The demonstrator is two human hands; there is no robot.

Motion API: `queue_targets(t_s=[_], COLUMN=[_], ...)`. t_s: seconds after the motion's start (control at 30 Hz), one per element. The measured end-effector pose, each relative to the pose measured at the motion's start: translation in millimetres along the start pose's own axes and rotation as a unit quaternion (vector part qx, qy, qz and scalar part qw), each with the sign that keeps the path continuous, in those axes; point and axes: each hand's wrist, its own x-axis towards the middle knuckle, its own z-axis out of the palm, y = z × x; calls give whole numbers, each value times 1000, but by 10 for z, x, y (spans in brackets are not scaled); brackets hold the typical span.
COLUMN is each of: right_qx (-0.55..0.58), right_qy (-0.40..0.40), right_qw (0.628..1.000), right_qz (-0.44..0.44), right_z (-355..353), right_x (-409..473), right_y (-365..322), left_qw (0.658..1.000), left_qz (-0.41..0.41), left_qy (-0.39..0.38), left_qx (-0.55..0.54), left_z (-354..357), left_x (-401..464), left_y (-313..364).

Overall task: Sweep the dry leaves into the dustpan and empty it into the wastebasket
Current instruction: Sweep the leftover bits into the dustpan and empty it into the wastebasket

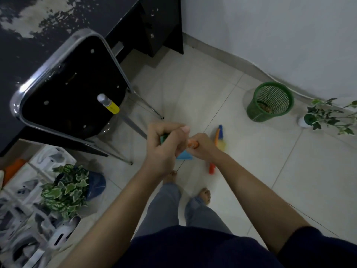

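Standing over the tiled floor [251,180], the person curls the left hand [164,144] around a green-and-blue dustpan handle [164,137] while the right hand [201,146] grasps the orange broom handle [193,145]. The broom's coloured bristles [221,140] lie just beyond the right hand. Further off by the wall, the green mesh wastebasket [270,101] holds brown leaves [265,107].

Your two hands meet at centre, left hand [164,144] just left of right hand [201,147]. The chair [71,84] stands far left, tucked against the tabletop [29,16]. The wastebasket [270,102] sits far right by the wall [270,35], a potted plant [328,117] right of it. Another plant [65,190] lies near left.
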Motion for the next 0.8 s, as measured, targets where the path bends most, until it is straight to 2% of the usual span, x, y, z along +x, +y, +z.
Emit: queue_targets(t_s=[0.2, 0.3, 0.47, 0.67, 0.8], right_qx=[21, 27, 39, -33, -20], right_qy=[-85, -62, 2, -34, -80], right_qw=[996, 996, 996, 998, 996], right_qz=[-10, -52, -77, -41, -30], right_z=[444, 407, 225, 170, 448], right_x=[232, 231, 97, 24, 205], right_y=[-460, -748, -675, -220, -468], left_qw=[997, 993, 993, 997, 993], left_qz=[32, 72, 112, 38, 27], left_qy=[54, 51, 39, 51, 58], left_qx=[52, 83, 21, 41, 94], left_z=[-182, -252, -217, -79, -254], left_x=[-174, -147, -135, -262, -316], left_y=[139, 399, 580, 134, 163])
